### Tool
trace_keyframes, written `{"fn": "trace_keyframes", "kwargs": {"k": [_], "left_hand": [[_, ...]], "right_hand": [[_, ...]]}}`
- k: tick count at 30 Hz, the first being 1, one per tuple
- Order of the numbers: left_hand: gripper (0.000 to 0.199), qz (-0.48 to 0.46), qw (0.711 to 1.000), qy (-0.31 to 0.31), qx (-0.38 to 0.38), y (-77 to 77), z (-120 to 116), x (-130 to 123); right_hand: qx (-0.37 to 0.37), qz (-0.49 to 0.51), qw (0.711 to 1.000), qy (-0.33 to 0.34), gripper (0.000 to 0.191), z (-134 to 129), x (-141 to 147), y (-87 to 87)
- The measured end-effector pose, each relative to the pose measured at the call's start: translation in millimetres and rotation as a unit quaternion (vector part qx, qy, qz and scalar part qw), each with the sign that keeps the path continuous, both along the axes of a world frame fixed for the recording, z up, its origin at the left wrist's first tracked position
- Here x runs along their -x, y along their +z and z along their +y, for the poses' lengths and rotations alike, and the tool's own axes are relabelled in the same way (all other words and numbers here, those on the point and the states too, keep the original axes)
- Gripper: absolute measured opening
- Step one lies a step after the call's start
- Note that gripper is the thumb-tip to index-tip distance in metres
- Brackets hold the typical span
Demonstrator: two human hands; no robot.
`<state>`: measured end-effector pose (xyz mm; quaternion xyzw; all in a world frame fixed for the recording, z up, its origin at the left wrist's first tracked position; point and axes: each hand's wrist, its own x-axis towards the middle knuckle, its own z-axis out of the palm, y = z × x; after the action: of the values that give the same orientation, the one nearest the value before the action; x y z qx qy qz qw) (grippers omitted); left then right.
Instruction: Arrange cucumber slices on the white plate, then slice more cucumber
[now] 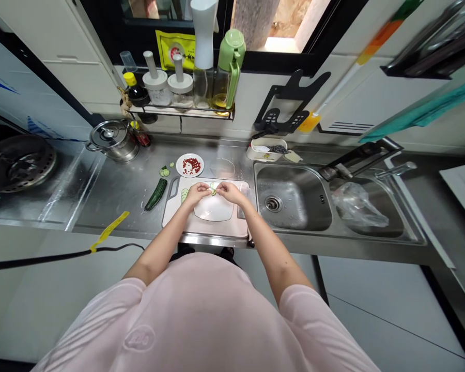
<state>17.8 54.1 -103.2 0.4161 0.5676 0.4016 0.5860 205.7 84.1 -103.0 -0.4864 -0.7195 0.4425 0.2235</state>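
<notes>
Between the person's hands, over the far part of a white plate (214, 212), are small cucumber slices (213, 192), pale green with darker rims. The left hand (198, 192) and the right hand (230, 192) meet there, fingertips drawn together in a pinch on the slices; from where I stand I can't tell which of the two bears more of the weight. The plate rests on a pale cutting board (173, 211) with a grey handle, and beside the left fingers a short row of more slices (184, 195) lies on the board, overlapping. I'd judge the step in hand to be parting or arranging slices over the plate, with little laid out there so far. The next move, as I read it, calls for a light fingertip touch, so that a thin, wet slice comes away singly and lies flat. Left of the board, on the steel table (120, 194), lies a dark green cucumber (156, 195), tilted, with a few cut scraps (165, 171) behind it. Just beyond the board sits a round plate (189, 175) of chopped red pieces (191, 165). Farther out, a lidded pot (114, 142) stands at the left, and to the right is a steel sink (294, 199), a crumpled plastic bag (358, 205) in its far-right basin.
</notes>
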Motion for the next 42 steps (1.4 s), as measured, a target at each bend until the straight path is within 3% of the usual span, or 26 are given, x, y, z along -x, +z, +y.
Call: {"fn": "trace_keyframes", "kwargs": {"k": [8,18,31,42], "left_hand": [[0.032,0.091,0.995,-0.022,-0.028,-27.4,23.7,1.4],[0.025,0.272,0.959,-0.057,-0.051,-46.8,36.7,1.2],[0.019,0.391,0.909,-0.099,-0.102,-26.4,27.2,-7.6],[0.022,0.448,0.879,-0.111,-0.121,-26.2,23.7,-13.5]], "right_hand": [[0.017,-0.070,0.997,-0.012,0.017,20.1,-1.3,-17.9],[0.007,-0.113,0.994,0.012,0.016,36.2,1.1,-32.7],[-0.043,-0.257,0.965,0.037,0.014,36.0,10.2,-24.1],[-0.037,-0.318,0.946,0.045,0.021,34.8,17.3,-9.9]]}}
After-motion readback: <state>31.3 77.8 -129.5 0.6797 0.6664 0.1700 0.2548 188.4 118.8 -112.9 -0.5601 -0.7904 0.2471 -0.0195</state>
